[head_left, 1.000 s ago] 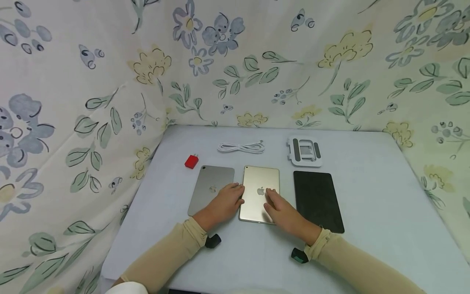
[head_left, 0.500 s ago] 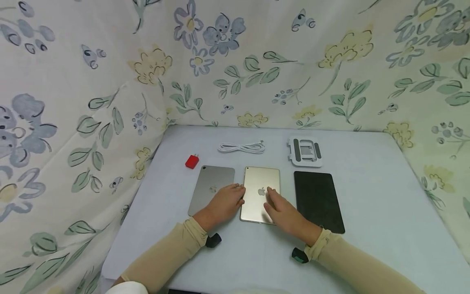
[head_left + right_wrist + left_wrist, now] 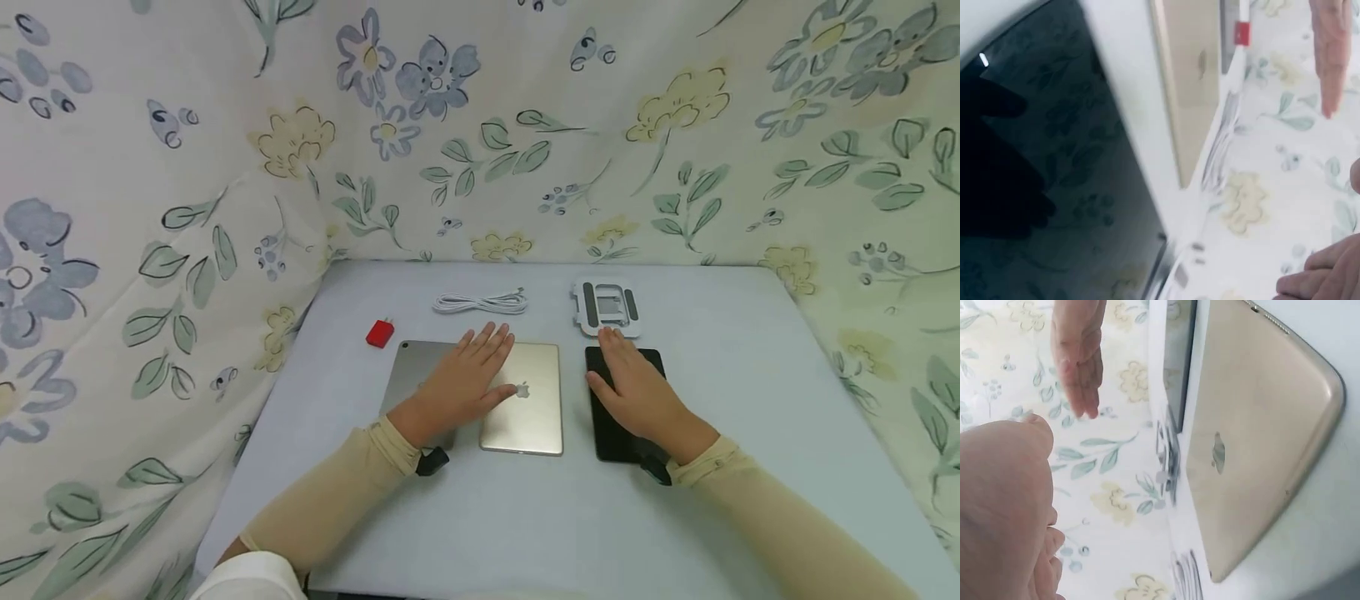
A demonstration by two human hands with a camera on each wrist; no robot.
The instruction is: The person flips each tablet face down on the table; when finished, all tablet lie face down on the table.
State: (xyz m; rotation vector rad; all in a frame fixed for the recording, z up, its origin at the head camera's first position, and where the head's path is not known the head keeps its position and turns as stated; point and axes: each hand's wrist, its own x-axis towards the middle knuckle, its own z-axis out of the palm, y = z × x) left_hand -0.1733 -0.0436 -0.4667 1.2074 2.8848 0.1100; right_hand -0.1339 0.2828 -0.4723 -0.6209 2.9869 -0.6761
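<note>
My left hand (image 3: pixel 459 385) is raised with straight fingers, overlapping the grey tablet (image 3: pixel 408 371) and the left part of the gold tablet (image 3: pixel 536 425) in the head view. A gap shows between this hand and the gold tablet (image 3: pixel 1266 425) in the left wrist view. The gold tablet lies back up, its apple logo showing. Over the black tablet (image 3: pixel 611 429), my right hand (image 3: pixel 645 400) is held with fingers extended and holds nothing. The black tablet's glossy screen (image 3: pixel 1072 125) faces up and reflects a dark hand shape. Part of the grey tablet is hidden by the left hand.
Behind the tablets lie a red charger plug (image 3: pixel 380 333), a coiled white cable (image 3: pixel 480 303) and a white folding stand (image 3: pixel 607 307) with grey pads. A floral cloth (image 3: pixel 510 167) hangs behind the white table (image 3: pixel 750 375) and along its left side.
Both hands have left the gold tablet. The left has risen forward with its fingers stretched out; the right has moved right, over the black tablet. The head view has shifted slightly.
</note>
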